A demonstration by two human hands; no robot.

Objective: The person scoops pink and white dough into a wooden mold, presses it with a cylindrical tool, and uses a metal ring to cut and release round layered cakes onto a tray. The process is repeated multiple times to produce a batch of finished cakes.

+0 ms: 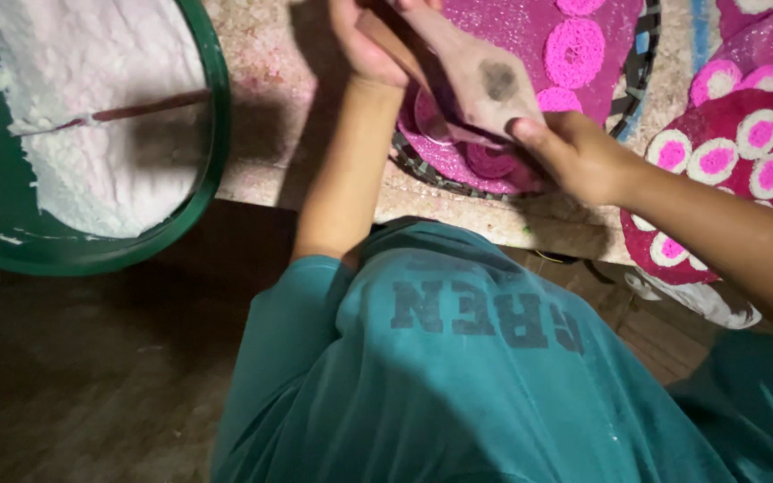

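My left hand (364,45) grips the upper end of a beige cone-shaped piece (485,85) with a dark smudge on it. Lower down, my right hand (574,156) pinches the cone's narrow end. That end rests over small pink discs (489,161) at the near edge of a round woven tray (637,63), which is covered in pink glittery powder. A larger pink ring (574,52) lies farther back on the same tray. Whether anything comes out of the cone's tip is hidden by my fingers.
A green basin (212,152) of white powder sits at the left with a thin stick (136,112) across it. Dark red plates (717,116) with white-and-pink rings (716,161) lie at the right. The speckled table's edge (494,219) runs just before my teal shirt.
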